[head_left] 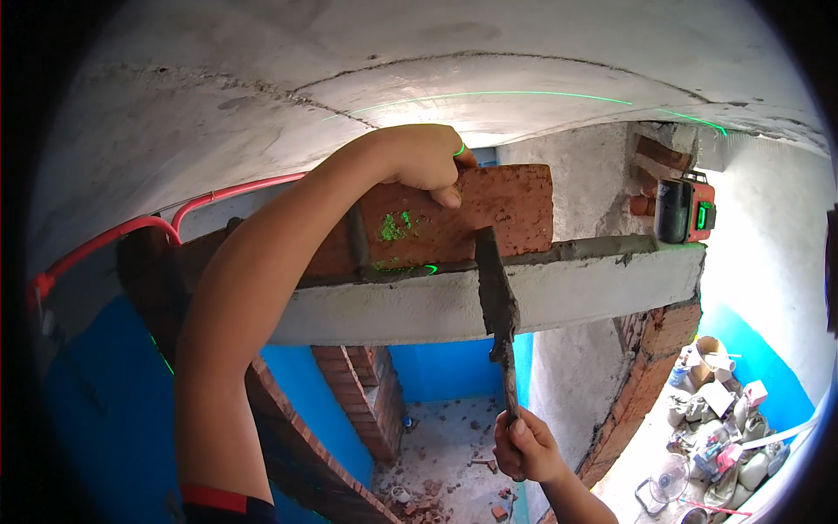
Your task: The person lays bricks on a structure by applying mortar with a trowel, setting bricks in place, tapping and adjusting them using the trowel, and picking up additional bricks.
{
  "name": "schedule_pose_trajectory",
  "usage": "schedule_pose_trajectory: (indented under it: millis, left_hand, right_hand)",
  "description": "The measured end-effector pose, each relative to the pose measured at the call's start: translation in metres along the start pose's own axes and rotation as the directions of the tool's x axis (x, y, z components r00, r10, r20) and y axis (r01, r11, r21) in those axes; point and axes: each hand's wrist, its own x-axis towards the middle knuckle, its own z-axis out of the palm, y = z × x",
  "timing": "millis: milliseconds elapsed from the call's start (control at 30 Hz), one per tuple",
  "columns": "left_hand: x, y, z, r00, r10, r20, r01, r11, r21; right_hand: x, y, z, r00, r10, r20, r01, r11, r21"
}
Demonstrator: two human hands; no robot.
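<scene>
My left hand [432, 166] grips the top of a red brick [515, 201], which stands on a mortar bed [576, 249] along a pale concrete beam [611, 288]; green laser speckles fall on its face. Left of it is another brick [332, 253] with a grey mortar joint between. My right hand [528, 445], low in the head view, holds the handle of a trowel [495, 293] coated in dark mortar, its tip against the lower face of the held brick.
A laser level [674, 214] sits at the beam's right end. A red conduit [131, 229] runs at left under the concrete ceiling [489, 44]. Below are brick piers [358, 393], a floor [423, 441] strewn with rubble, and a pile of sacks and containers [724, 437] at lower right.
</scene>
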Motion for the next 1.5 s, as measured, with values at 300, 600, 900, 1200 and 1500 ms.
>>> schedule_pose_trajectory:
  millis: [300, 600, 900, 1200, 1500]
  left_hand:
    - [-0.002, 0.007, -0.002, 1.0, -0.011, 0.026, 0.01, 0.998, 0.057]
    - [-0.001, 0.006, -0.002, 0.999, -0.028, 0.026, 0.026, 0.998, 0.049]
    - [0.003, 0.001, -0.001, 0.999, -0.03, 0.034, 0.031, 0.999, -0.032]
    - [0.0, 0.007, -0.003, 0.996, -0.058, 0.065, 0.058, 0.998, -0.002]
    - [0.004, 0.006, -0.002, 0.996, -0.083, 0.012, 0.082, 0.993, 0.08]
  right_hand:
    - [0.019, 0.009, 0.007, 0.991, -0.128, -0.036, 0.081, 0.789, -0.609]
    - [0.071, 0.005, 0.032, 0.992, -0.084, 0.089, 0.121, 0.566, -0.816]
    - [0.08, -0.003, 0.03, 0.989, -0.129, -0.067, 0.037, 0.667, -0.744]
    - [0.06, -0.003, 0.0, 0.966, -0.229, -0.117, 0.078, 0.697, -0.713]
    - [0.017, -0.047, -0.056, 0.953, -0.21, -0.218, -0.05, 0.6, -0.798]
